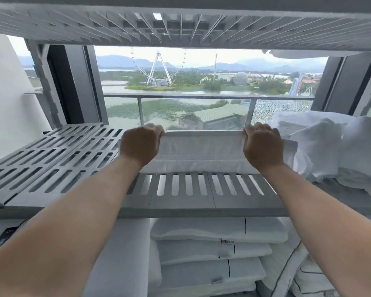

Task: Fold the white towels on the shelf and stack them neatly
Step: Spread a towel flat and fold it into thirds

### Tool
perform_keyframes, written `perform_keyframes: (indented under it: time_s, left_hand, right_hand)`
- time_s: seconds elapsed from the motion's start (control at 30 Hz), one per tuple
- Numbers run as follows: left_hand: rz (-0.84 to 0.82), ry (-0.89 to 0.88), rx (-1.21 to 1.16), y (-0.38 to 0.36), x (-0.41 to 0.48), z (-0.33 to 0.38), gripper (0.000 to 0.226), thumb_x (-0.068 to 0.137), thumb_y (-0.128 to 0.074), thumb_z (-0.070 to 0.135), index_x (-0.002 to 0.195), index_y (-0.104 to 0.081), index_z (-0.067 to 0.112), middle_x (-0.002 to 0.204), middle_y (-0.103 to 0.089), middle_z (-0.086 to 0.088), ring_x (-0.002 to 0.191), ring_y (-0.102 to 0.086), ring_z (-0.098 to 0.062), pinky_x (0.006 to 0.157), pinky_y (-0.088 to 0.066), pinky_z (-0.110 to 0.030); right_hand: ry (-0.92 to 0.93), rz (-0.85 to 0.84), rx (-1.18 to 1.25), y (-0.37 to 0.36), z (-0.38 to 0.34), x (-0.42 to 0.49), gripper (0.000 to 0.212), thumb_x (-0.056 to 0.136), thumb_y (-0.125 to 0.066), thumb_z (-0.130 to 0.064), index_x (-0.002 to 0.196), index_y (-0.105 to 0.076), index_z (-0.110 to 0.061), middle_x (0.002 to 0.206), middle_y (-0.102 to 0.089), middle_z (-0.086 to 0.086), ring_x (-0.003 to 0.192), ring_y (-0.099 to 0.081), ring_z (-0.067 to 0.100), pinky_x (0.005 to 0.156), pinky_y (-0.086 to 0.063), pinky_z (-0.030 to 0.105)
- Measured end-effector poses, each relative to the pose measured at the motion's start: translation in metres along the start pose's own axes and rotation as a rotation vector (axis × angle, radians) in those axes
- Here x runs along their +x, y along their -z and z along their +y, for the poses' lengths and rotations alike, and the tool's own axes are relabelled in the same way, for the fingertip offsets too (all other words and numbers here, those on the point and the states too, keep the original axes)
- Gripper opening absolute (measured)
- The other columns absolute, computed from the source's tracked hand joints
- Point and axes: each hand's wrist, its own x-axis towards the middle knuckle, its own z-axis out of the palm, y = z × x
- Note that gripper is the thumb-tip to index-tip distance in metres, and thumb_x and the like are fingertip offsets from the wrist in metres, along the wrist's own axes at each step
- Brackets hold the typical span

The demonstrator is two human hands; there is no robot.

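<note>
A white towel lies folded into a long strip across the middle of the grey slatted shelf. My left hand grips the towel's far left corner, fingers curled over the edge. My right hand grips the far right corner the same way. To the right, a heap of loose white towels rests on the same shelf, touching the strip's right end.
An upper slatted shelf hangs close overhead, with a white cloth at its right. Below, stacked white pillows fill the lower shelf. Behind the shelf are a window, dark frames and a balcony rail. The left shelf half carries nothing.
</note>
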Motion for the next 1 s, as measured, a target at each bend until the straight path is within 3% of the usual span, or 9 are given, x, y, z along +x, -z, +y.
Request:
perform_keyframes:
  time_s: [0.27,0.4,0.47,0.6,0.7,0.83,0.9,1.0]
  left_hand:
    - [-0.112,0.109,0.077,-0.071,0.057,-0.004,0.017,0.097,-0.053,0.018,0.094,-0.070,0.018,0.083,-0.071,-0.003,0.067,-0.067,-0.031,0.058,-0.046,-0.032]
    - [-0.229,0.172,0.100,-0.107,0.060,-0.009,0.020,0.096,-0.050,0.017,0.088,-0.068,0.020,0.083,-0.069,-0.002,0.070,-0.064,-0.028,0.060,-0.042,-0.032]
    - [-0.323,0.197,0.084,-0.120,0.058,-0.011,0.023,0.096,-0.045,0.016,0.087,-0.066,0.022,0.087,-0.068,0.000,0.075,-0.062,-0.025,0.064,-0.046,-0.033]
    - [-0.584,0.215,-0.091,-0.138,0.055,-0.013,0.018,0.099,-0.043,0.020,0.094,-0.060,0.022,0.103,-0.064,-0.003,0.093,-0.061,-0.024,0.086,-0.054,-0.043]
    - [-0.656,0.247,-0.200,-0.144,0.057,-0.019,0.012,0.101,-0.049,0.029,0.100,-0.060,0.023,0.100,-0.065,0.000,0.090,-0.060,-0.019,0.084,-0.053,-0.040]
    - [-0.686,0.250,-0.130,-0.142,0.064,-0.024,0.015,0.102,-0.046,0.035,0.105,-0.059,0.028,0.095,-0.064,0.006,0.085,-0.060,-0.016,0.071,-0.052,-0.034]
    - [-0.708,0.237,-0.053,-0.141,0.068,-0.021,0.017,0.099,-0.043,0.035,0.103,-0.059,0.029,0.095,-0.063,0.007,0.086,-0.059,-0.015,0.070,-0.051,-0.033]
    - [-0.788,0.258,0.016,-0.138,0.078,-0.010,0.022,0.093,-0.043,0.025,0.110,-0.057,0.027,0.106,-0.062,0.006,0.096,-0.058,-0.018,0.082,-0.053,-0.039]
  right_hand:
    - [0.174,-0.024,0.198,-0.088,0.031,0.062,0.013,0.090,-0.054,-0.009,0.095,-0.066,-0.009,0.083,-0.068,0.013,0.078,-0.065,0.033,0.078,-0.047,0.039]
    - [0.163,-0.149,0.300,-0.129,0.032,0.057,0.020,0.096,-0.048,-0.015,0.102,-0.067,-0.013,0.096,-0.073,0.010,0.090,-0.067,0.032,0.086,-0.048,0.040]
    - [0.139,-0.245,0.327,-0.145,0.033,0.054,0.023,0.092,-0.049,-0.012,0.107,-0.066,-0.015,0.104,-0.073,0.009,0.098,-0.066,0.032,0.088,-0.047,0.039]
    - [0.048,-0.547,0.355,-0.162,0.034,0.057,0.019,0.094,-0.053,-0.024,0.107,-0.067,-0.022,0.106,-0.073,0.007,0.100,-0.064,0.029,0.080,-0.045,0.033]
    - [0.002,-0.563,0.412,-0.162,0.036,0.060,0.013,0.092,-0.058,-0.031,0.097,-0.068,-0.025,0.096,-0.072,0.000,0.094,-0.063,0.024,0.076,-0.041,0.029]
    - [-0.074,-0.573,0.500,-0.159,0.040,0.063,0.008,0.089,-0.064,-0.031,0.088,-0.068,-0.025,0.078,-0.060,-0.014,0.087,-0.060,0.018,0.073,-0.038,0.027]
    - [-0.080,-0.570,0.495,-0.157,0.041,0.064,0.009,0.089,-0.065,-0.032,0.088,-0.069,-0.024,0.080,-0.061,-0.011,0.087,-0.061,0.018,0.074,-0.041,0.029]
    - [-0.054,-0.573,0.430,-0.157,0.039,0.062,0.017,0.091,-0.065,-0.037,0.099,-0.068,-0.023,0.095,-0.065,-0.004,0.097,-0.060,0.020,0.088,-0.046,0.034]
